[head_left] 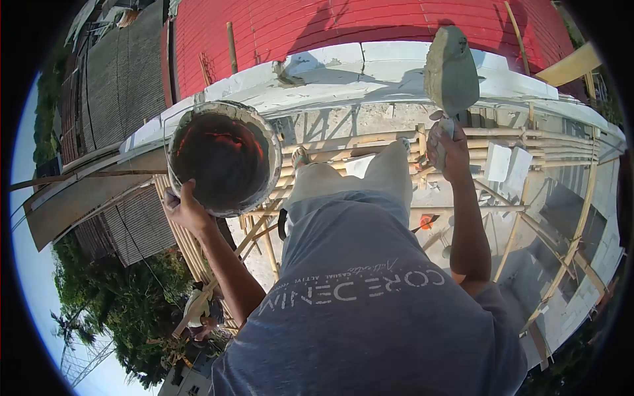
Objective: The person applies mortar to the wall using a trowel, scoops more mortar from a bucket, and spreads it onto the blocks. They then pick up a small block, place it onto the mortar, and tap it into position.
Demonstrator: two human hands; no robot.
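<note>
Trowel [456, 89] first: in the head view it stands blade-up at the upper right of the frame, carrying a thick pat of grey mortar [449, 53], and the right hand [444, 148] is closed tight round its handle. At the left of the frame the left hand [185, 211] grips the lower rim of a round bucket [265, 127], fingers curled over the edge; the bucket is tilted toward the camera, and its dark inside looks nearly scraped out. Both are held above the white wall top [370, 66] that curves across the upper middle, with a red roof [370, 20] beyond it. The person stands on bamboo scaffolding [356, 142], legs running up the centre of the frame. By my reading, the load has just been taken from the bucket and is on its way to the wall. The next move calls for a level blade so the mortar does not slide off, and steady footing on the poles. Counted: one trowel, one bucket, two hands, both clamped, and two pale blocks [505, 162] lying on the scaffolding at the right.
</note>
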